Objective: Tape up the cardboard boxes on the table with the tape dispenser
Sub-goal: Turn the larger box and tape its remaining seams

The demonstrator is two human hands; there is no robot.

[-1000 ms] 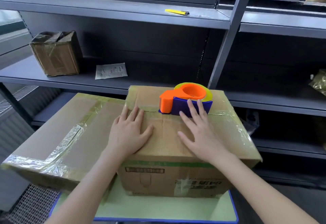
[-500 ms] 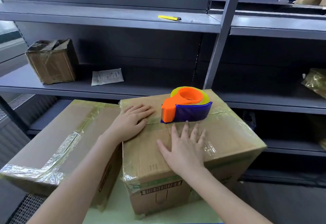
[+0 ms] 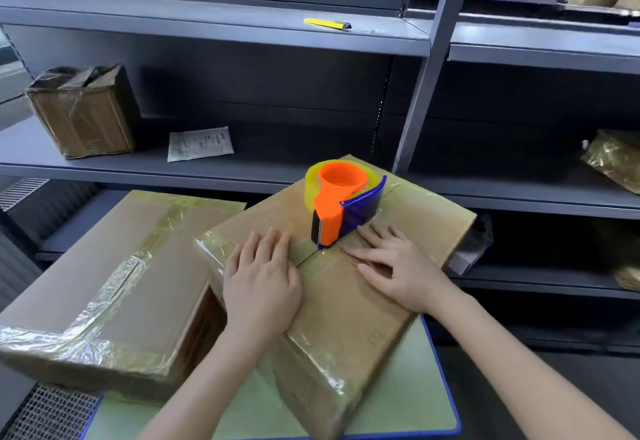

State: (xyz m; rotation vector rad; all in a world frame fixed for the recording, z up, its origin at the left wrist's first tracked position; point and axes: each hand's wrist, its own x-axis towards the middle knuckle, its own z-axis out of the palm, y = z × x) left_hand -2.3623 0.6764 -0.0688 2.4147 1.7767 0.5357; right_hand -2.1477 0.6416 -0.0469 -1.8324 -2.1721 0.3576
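The orange-and-blue tape dispenser [image 3: 341, 209] stands on the cardboard box [image 3: 349, 304]. At its 7 o'clock the left hand [image 3: 261, 278] lies flat on the box top, fingers relaxed. At 4 o'clock the right hand [image 3: 394, 266] also rests flat, grasping nothing. A second taped box [image 3: 114, 266] sits at 9 o'clock on the table [image 3: 426, 370].

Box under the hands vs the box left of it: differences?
The box under the hands carries the tape dispenser, the left hand and the right hand, both laid flat; the left box bears nothing. The left box has wrinkled tape down the middle of its top; the box under the hands shows a dark seam line between the hands. Both are brown cardboard with glossy clear tape.
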